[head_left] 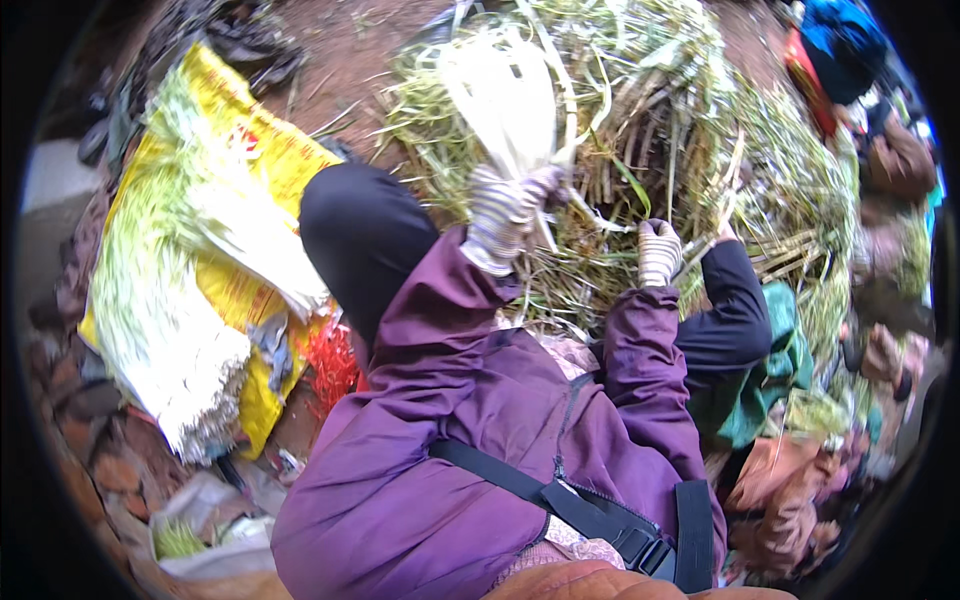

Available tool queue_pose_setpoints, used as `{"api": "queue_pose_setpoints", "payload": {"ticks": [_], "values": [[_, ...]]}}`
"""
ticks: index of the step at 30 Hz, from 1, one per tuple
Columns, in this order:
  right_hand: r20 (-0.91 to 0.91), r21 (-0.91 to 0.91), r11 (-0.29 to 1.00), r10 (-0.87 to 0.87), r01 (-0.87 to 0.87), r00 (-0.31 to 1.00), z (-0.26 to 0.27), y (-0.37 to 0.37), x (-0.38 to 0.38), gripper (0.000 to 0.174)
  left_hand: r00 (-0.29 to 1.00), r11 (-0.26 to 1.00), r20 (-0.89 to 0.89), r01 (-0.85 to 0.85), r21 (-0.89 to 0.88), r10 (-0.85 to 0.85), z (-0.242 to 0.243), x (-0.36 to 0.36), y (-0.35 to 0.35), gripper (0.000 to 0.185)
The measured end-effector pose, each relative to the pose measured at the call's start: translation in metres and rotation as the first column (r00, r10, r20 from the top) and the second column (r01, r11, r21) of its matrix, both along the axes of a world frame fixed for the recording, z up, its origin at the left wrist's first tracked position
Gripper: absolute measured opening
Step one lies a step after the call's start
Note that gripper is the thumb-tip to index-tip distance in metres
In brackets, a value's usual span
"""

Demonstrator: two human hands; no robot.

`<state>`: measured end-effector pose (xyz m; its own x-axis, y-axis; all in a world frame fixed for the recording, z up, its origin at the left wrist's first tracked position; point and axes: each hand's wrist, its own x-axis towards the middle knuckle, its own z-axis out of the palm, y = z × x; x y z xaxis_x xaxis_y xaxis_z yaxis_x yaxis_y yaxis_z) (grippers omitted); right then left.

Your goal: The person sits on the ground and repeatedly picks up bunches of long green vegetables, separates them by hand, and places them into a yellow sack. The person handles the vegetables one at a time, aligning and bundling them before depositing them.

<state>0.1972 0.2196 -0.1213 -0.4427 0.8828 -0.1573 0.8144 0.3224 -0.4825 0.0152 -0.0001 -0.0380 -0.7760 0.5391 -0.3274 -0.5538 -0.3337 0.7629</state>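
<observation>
My left hand (501, 214), in a striped knit glove, grips a bunch of long white-stemmed vegetables (504, 97), like green garlic or scallions. The bunch fans out away from me and is overexposed and blurred. A thin whitish stalk (592, 210) slants from beside that hand towards my right hand (660, 253), gloved alike. The right fingers are curled together near the stalk's end; whether they pinch it is too small to tell. Beneath both hands spreads a large heap of pale green and straw-coloured leaves and stalks (465, 150).
On the left, a yellow printed sack (259, 161) bears bundles of white-stemmed vegetables (169, 315). Red plastic strands (332, 360) lie beside my knee (364, 225). Close on the right, another person's dark sleeve (731, 315) reaches into the heap. More people (787, 495) sit along the right edge.
</observation>
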Motion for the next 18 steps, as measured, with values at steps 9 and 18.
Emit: {"api": "queue_pose_setpoints", "payload": {"ticks": [9,18], "values": [[-0.649,-0.314,0.883,0.069,-0.35,0.757,0.142,-0.086,-0.064,0.018,0.996,0.997,-0.047,0.075,-0.022,-0.076,0.022,0.01,0.019,0.014],[-0.909,-0.314,0.948,-0.285,-0.047,0.305,0.147,-0.087,-0.059,0.017,0.998,0.98,-0.05,-0.047,-0.195,0.038,0.003,0.013,0.021,0.008]]}}
